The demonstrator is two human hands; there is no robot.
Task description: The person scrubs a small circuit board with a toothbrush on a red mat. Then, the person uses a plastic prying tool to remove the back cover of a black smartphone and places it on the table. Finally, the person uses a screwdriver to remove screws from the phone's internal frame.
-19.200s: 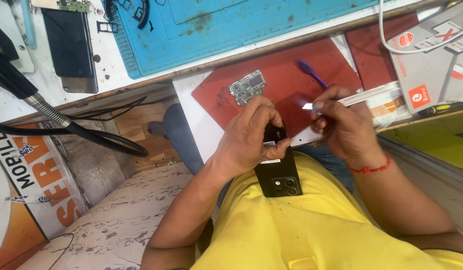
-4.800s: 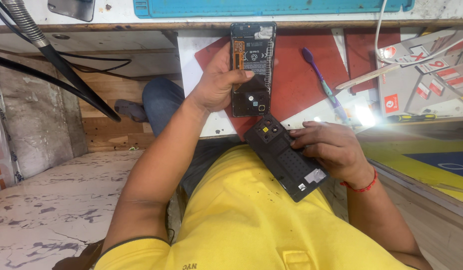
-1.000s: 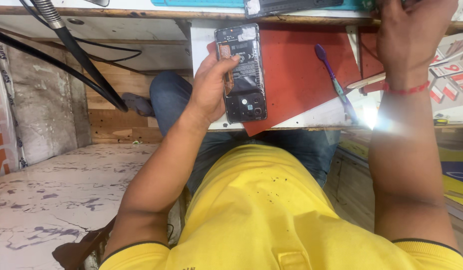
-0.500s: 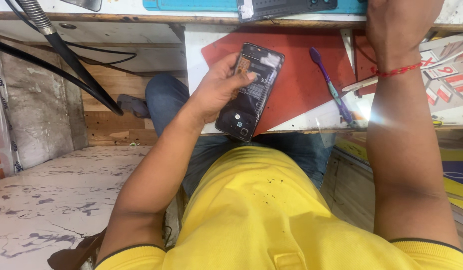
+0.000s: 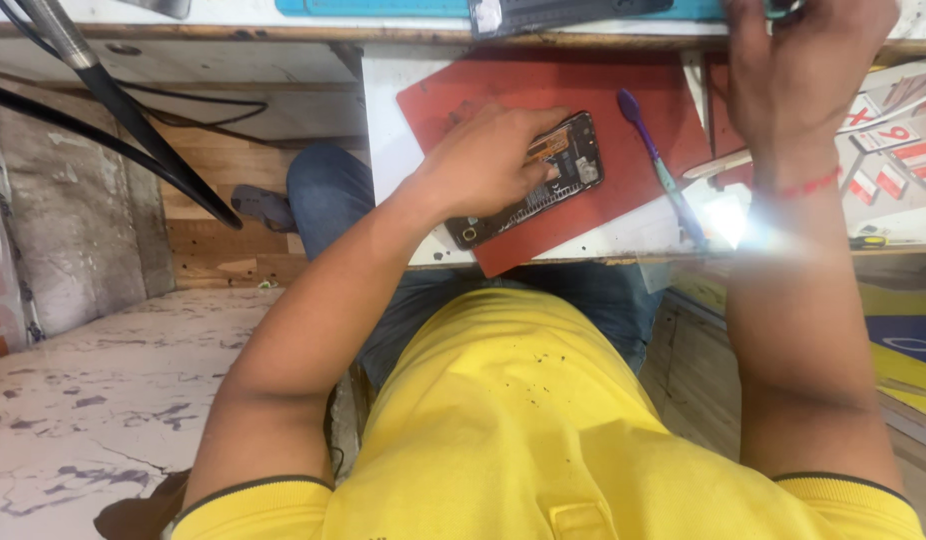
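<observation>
Red mat (image 5: 583,90) on white bench (image 5: 383,120) — cracked floor (image 5: 103,400)

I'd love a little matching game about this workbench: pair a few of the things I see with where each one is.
Things:
1. opened phone
2. purple-headed brush
3. left hand
4. right hand

Places:
A. reaching up to the top edge of the bench
B. lying on the red mat under the left hand's fingers
C. resting on the opened phone
D. lying to the right of the phone, across the mat's right edge

Pairs: 1-B, 2-D, 3-C, 4-A
</observation>
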